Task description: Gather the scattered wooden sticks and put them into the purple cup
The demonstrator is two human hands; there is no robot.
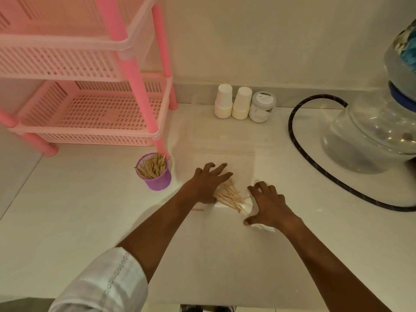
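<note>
A purple mesh cup (pixel 155 174) stands upright on the white counter, holding several wooden sticks. To its right a loose pile of wooden sticks (pixel 231 198) lies on the counter between my hands. My left hand (pixel 206 183) rests palm down at the pile's left edge with fingers spread. On the other side of the pile, my right hand (pixel 269 204) is clawed over the counter, fingers apart. One stray stick (pixel 198 209) lies beside my left wrist. White paper (pixel 265 227) shows under my right hand.
A pink plastic rack (pixel 90 109) stands at the left, one leg just behind the cup. Two stacks of paper cups (pixel 233 102) and a white jar (pixel 262 106) sit by the wall. A clear water bottle (pixel 371 136) and black hose (pixel 315 163) occupy the right.
</note>
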